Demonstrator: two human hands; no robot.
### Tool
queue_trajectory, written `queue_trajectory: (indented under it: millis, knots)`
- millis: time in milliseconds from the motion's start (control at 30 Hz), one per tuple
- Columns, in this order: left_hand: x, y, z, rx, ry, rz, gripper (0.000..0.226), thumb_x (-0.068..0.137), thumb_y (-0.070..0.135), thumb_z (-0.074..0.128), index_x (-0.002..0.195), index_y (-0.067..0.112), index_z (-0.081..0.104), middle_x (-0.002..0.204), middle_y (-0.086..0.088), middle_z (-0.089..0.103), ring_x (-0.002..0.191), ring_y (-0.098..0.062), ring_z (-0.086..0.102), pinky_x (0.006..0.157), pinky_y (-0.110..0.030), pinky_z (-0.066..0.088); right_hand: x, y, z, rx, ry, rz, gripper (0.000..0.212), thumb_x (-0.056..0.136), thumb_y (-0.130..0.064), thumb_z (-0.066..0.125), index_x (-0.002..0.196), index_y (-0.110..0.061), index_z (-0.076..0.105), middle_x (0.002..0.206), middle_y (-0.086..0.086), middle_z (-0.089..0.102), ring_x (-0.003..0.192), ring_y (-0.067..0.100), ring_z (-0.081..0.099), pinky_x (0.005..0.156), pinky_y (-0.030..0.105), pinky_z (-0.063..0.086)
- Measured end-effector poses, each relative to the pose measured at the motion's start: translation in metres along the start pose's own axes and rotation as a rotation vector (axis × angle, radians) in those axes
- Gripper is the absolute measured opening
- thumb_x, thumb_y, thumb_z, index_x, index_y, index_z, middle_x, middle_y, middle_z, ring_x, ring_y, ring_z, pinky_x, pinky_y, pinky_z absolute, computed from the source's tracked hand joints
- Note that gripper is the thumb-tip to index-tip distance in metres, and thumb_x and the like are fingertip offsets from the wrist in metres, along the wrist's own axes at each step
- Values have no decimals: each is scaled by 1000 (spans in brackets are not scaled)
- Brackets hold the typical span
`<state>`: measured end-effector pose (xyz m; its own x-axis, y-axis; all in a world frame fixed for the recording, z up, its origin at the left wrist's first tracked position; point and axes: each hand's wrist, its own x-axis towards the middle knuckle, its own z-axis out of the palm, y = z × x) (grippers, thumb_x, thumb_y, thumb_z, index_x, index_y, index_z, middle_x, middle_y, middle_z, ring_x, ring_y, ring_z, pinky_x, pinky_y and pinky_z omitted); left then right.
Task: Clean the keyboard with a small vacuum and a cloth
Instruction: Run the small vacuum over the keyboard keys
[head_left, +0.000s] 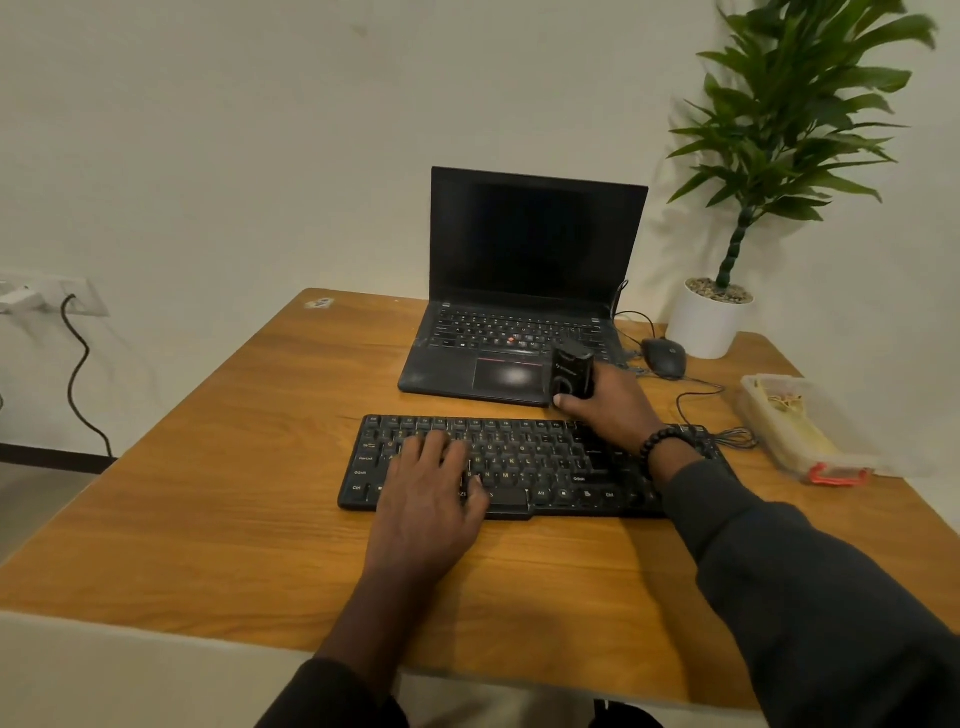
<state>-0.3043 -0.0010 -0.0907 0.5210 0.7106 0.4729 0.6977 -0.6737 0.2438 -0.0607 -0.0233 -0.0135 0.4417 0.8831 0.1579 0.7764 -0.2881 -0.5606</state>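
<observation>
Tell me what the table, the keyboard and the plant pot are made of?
The table looks like wood, or a wood-look coating: orange-brown with long grain lines and a soft sheen. The keyboard looks like black plastic, matte, with printed letters on its keys. The plant pot is smooth, plain white; it could be ceramic or plastic, the picture cannot settle which.

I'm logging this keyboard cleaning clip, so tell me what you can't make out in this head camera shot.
- Cloth: none seen anywhere in the head view.
- Small vacuum: its nozzle and lower body are hidden by the right hand gripping it.
- Keyboard: left keys covered by the left hand, right end by the sleeve; key legends too small.
- Plastic box: contents blurred.
- Plant: top cut off by the edge.
</observation>
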Motion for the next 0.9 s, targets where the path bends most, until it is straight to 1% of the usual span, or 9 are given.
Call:
queue_trajectory:
  millis: [100,200,300,367,433,567,667,800,900]
  knots:
    - [1,1,-1,-17,-8,-2,25,96,43,40,111,24,48,114,6,44,99,-7,31,88,-26,37,-5,13,-5,115,18,33,49,84,-31,73,125,-11,56,120,4,65,102,14,61,67,12,42]
    - [4,14,0,-81,-37,32,33,98,48,39,120,25,49,126,6,42,111,-7,33,96,-25,34,-9,19,-11,164,19,44,50,84,-33,72,126,-12,55,120,3,65,97,10,58,66,11,40]
    - [8,43,7,-127,-78,101,49,97,59,37,132,26,44,137,7,36,124,-8,31,104,-26,29,-12,17,-14,235,-28,44,49,83,-35,72,125,-14,56,117,-2,65,99,10,60,72,16,46]
    - [7,57,14,-114,-86,146,57,96,65,34,136,25,43,140,5,36,127,-10,31,108,-29,30,-12,18,-13,245,-120,50,49,81,-40,73,121,-17,58,112,-4,68,99,11,65,79,26,53]
    - [6,61,17,-78,-92,176,62,95,68,32,137,24,43,141,4,37,130,-13,32,112,-33,31,-12,19,-10,220,-213,67,47,80,-44,73,117,-19,60,105,-6,69,94,10,66,80,29,54]
    - [7,56,18,-76,-69,168,60,95,68,32,134,25,45,137,5,40,126,-11,34,108,-31,32,-4,18,-9,76,-185,28,50,80,-41,74,121,-15,59,112,0,68,100,14,64,89,34,53]
    - [7,59,17,-68,-84,169,61,95,68,31,136,25,43,138,5,39,126,-11,34,107,-30,30,1,15,-17,-51,-69,-2,46,82,-33,74,120,-13,58,114,4,67,102,16,62,82,26,50]
    - [7,58,18,-58,-96,163,60,94,68,31,135,26,43,138,5,38,126,-12,33,107,-31,32,-5,23,-24,123,-201,44,48,81,-39,73,121,-17,58,111,-3,66,97,10,62,75,21,48]
    - [8,58,19,-56,-86,163,58,94,68,31,132,26,44,135,6,40,123,-10,34,105,-29,33,-7,27,-25,-26,-169,10,46,82,-34,74,120,-14,58,111,-2,65,100,13,61,79,23,48]
